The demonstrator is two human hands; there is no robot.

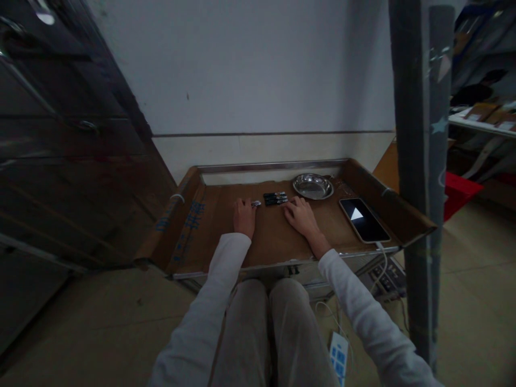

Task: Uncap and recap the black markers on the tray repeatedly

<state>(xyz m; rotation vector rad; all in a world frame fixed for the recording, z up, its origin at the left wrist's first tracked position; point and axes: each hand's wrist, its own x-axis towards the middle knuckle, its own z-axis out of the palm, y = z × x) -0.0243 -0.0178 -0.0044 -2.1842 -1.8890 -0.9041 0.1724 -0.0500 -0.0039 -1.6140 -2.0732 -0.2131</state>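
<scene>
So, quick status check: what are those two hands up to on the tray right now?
Left hand resting by a small silvery piece. Right hand flat, fingertips at the black pens. Steel dish and lit phone lie to the right, apart from both hands.

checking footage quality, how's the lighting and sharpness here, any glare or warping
Head view: dim overall, dark cabinet at left nearly black; the phone screen glows as the brightest spot, and the metal dish catches a soft sheen. Wide-lens warping bends the pole and cabinet edges. The left hand, right hand and pens are small and soft.
</scene>
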